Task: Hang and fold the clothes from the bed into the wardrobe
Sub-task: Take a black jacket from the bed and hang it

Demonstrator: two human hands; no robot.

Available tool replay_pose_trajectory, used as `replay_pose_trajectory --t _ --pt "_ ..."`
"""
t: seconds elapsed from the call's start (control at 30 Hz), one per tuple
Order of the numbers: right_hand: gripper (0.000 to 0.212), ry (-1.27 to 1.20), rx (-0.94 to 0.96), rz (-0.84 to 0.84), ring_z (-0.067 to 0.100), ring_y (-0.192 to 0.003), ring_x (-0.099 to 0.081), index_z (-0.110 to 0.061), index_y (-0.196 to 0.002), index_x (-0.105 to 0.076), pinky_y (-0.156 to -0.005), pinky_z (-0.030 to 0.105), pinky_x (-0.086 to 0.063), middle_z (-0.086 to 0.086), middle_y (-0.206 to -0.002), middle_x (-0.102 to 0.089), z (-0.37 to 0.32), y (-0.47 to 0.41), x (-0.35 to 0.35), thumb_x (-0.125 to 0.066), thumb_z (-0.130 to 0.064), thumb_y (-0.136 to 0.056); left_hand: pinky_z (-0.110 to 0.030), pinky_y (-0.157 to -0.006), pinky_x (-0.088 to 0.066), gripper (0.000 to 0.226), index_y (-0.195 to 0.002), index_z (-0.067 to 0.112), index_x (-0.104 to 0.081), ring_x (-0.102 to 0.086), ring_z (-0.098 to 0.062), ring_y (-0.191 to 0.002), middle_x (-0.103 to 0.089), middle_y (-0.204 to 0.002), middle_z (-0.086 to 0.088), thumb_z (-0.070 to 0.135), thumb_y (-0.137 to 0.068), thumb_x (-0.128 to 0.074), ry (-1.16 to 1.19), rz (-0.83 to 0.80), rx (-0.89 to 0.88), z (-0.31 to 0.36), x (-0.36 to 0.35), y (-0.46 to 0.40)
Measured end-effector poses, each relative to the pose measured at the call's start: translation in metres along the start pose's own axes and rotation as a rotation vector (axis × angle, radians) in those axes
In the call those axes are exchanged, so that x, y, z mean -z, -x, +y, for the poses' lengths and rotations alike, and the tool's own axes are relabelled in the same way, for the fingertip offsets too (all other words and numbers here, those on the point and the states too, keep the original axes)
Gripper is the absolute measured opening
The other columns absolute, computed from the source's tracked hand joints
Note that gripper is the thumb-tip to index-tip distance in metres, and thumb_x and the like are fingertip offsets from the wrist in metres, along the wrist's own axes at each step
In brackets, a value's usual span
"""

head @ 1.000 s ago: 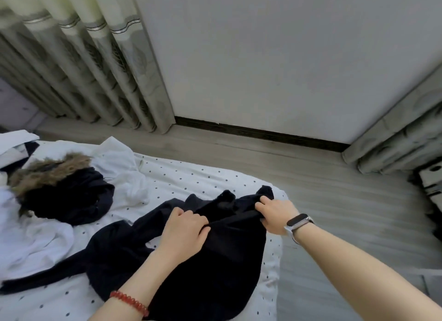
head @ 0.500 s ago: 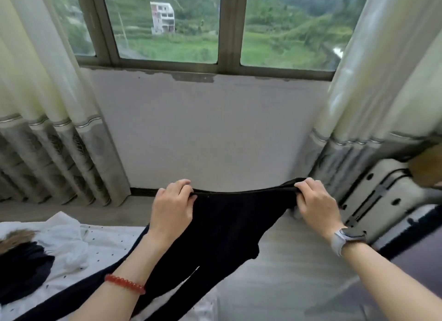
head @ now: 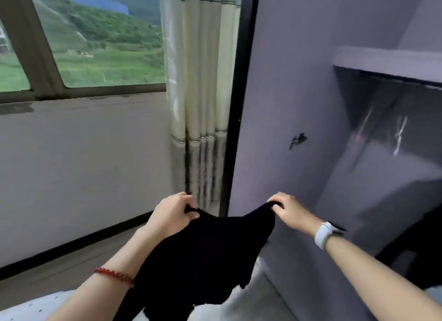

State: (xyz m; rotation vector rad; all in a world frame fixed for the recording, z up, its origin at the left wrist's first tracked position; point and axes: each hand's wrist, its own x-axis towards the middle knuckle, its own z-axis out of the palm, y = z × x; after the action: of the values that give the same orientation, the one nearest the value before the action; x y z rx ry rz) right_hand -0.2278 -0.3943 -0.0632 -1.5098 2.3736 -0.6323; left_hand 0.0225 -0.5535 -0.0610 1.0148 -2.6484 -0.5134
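Note:
A black garment (head: 205, 256) hangs in the air between my hands, its lower part drooping toward the bed. My left hand (head: 171, 214) grips its top edge on the left, with a red bead bracelet on that wrist. My right hand (head: 288, 209) pinches the top edge on the right, and a white watch sits on that wrist. Right in front of the garment stands the open purple wardrobe (head: 282, 100), with a shelf (head: 387, 60) high on the right. A corner of the white dotted bed (head: 31, 308) shows at the bottom left.
A window (head: 95, 45) with a green hillside outside fills the upper left, above a white wall. A pale curtain (head: 201, 93) hangs between the wall and the wardrobe side. Grey floor (head: 47, 270) runs along the black skirting board. Blurred shapes show inside the wardrobe's lower compartment (head: 387, 134).
The view has swung right from the bed and window toward the wardrobe. Both hands lifted the black garment off the bed and now carry it in front of the wardrobe.

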Motion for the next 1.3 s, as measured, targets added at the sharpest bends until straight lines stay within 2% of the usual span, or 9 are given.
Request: replay_pose_trajectory --t 0.2,0.33,0.47,0.63,0.77,0.93,1.0,1.17,1.3 --pt "0.022 -0.207 -0.265 0.492 0.029 -0.098 -0.056 0.008 -0.1 -0.063 -0.081 0.019 -0.033 0.021 -0.106 -0.059 0.078 0.026 0.059 -0.047 0.008 -0.086 -0.019 -0.075 -0.035 0.011 -0.09 0.018 -0.072 -0.058 -0.015 -0.092 -0.06 -0.087 0.01 0.025 -0.084 -0.067 0.234 0.019 -0.09 0.113 -0.044 -0.065" --pt "0.023 -0.234 -0.356 0.601 0.026 -0.099 -0.057 0.006 -0.105 -0.062 -0.074 0.018 -0.032 0.015 -0.104 -0.062 0.117 0.037 0.095 -0.047 0.005 -0.089 -0.022 -0.074 -0.039 0.013 -0.094 0.012 -0.072 -0.061 -0.022 -0.096 -0.067 -0.09 -0.002 0.019 -0.085 -0.065 0.26 -0.063 -0.115 0.169 -0.066 -0.106" --pt "0.02 -0.294 -0.417 0.68 0.023 -0.09 -0.058 0.005 -0.101 -0.064 -0.072 0.021 -0.034 0.015 -0.096 -0.064 0.154 0.035 0.121 -0.048 0.004 -0.088 -0.029 -0.088 -0.045 0.029 -0.114 0.016 -0.065 -0.058 -0.027 -0.111 -0.066 -0.114 -0.004 0.014 -0.086 -0.057 0.155 -0.123 -0.113 0.215 -0.089 -0.156" --pt "0.02 -0.351 -0.516 0.721 0.018 -0.073 -0.052 -0.008 -0.072 -0.061 -0.066 0.025 -0.036 0.005 -0.069 -0.058 0.208 0.015 0.154 -0.05 0.005 -0.084 -0.03 -0.078 -0.047 0.024 -0.101 0.013 -0.069 -0.062 -0.028 -0.101 -0.068 -0.106 -0.007 0.022 -0.087 -0.052 -0.015 -0.15 -0.176 0.274 -0.113 -0.226" --pt "0.021 -0.452 -0.653 0.501 0.019 -0.07 -0.055 0.01 -0.093 -0.064 -0.065 0.026 -0.044 0.02 -0.083 -0.064 0.26 -0.01 0.173 -0.045 0.003 -0.086 -0.032 -0.075 -0.047 0.02 -0.081 0.009 -0.063 -0.063 -0.032 -0.097 -0.068 -0.095 -0.014 0.019 -0.092 -0.05 0.201 -0.15 -0.22 0.313 -0.127 -0.278" --pt "0.026 -0.433 -0.744 0.994 0.029 -0.097 -0.058 0.004 -0.107 -0.064 -0.081 0.028 -0.043 0.019 -0.106 -0.066 0.318 -0.057 0.215 -0.045 -0.001 -0.09 -0.028 -0.059 -0.029 0.032 -0.063 0.002 -0.053 -0.06 -0.034 -0.078 -0.06 -0.073 -0.02 0.009 -0.094 -0.05 0.442 -0.206 -0.24 0.35 -0.15 -0.332" --pt "0.024 -0.673 -0.741 1.071 0.025 -0.083 -0.055 0.002 -0.11 -0.061 -0.067 0.024 -0.041 0.013 -0.102 -0.06 0.332 -0.077 0.234 -0.045 -0.007 -0.094 -0.026 -0.06 -0.03 0.034 -0.06 0.007 -0.05 -0.054 -0.027 -0.066 -0.054 -0.064 -0.011 0.008 -0.094 -0.049 0.46 -0.219 -0.266 0.359 -0.157 -0.345" --pt "0.011 -0.855 -0.758 0.981 0.004 -0.041 -0.048 -0.011 -0.089 -0.061 -0.035 0.012 -0.034 0.0 -0.061 -0.06 0.348 -0.113 0.257 -0.051 -0.011 -0.094 -0.026 -0.06 -0.034 0.021 -0.082 -0.002 -0.064 -0.063 -0.03 -0.084 -0.064 -0.078 -0.014 0.009 -0.094 -0.05 0.522 -0.206 -0.25 0.364 -0.163 -0.375" --pt "0.022 -0.853 -0.75 0.983 0.007 -0.039 -0.044 -0.011 -0.076 -0.061 -0.035 0.013 -0.035 0.003 -0.061 -0.051 0.358 -0.127 0.25 -0.048 -0.001 -0.092 -0.032 -0.071 -0.042 0.02 -0.082 -0.003 -0.065 -0.063 -0.036 -0.089 -0.068 -0.087 -0.023 0.01 -0.093 -0.052 0.512 -0.171 -0.237 0.357 -0.164 -0.388"
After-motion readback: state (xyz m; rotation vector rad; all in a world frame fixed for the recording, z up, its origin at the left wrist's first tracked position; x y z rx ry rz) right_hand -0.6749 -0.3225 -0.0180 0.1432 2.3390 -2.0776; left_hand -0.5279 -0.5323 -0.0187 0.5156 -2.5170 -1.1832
